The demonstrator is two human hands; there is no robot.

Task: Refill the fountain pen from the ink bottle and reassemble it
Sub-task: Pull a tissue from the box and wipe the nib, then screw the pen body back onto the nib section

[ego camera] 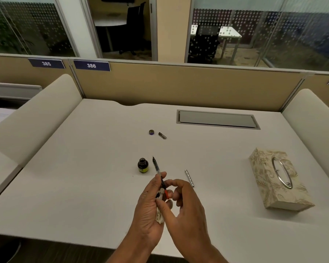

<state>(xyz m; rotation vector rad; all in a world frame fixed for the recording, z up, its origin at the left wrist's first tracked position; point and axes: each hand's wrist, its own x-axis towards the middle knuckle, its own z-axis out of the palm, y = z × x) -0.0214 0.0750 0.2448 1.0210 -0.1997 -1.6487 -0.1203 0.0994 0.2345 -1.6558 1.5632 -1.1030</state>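
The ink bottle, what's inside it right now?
The ink bottle stands uncapped on the desk, its cap lying farther back. The glass looks dark, suggesting ink, but the level cannot be seen.

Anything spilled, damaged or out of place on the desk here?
No spill shows. The ink bottle stands upright but uncapped, its cap lying well behind it. The left hand holds the pen section and a crumpled tissue; that fits mid-refill.

On the table (pixel 84 177), the ink bottle (pixel 143 165) stands near the middle; the bottle cap (pixel 151 132) and pen cap (pixel 162 135) lie behind it, side by side; the pen barrel (pixel 189 178) lies right of the bottle; the tissue box (pixel 279 179) sits by the right edge.
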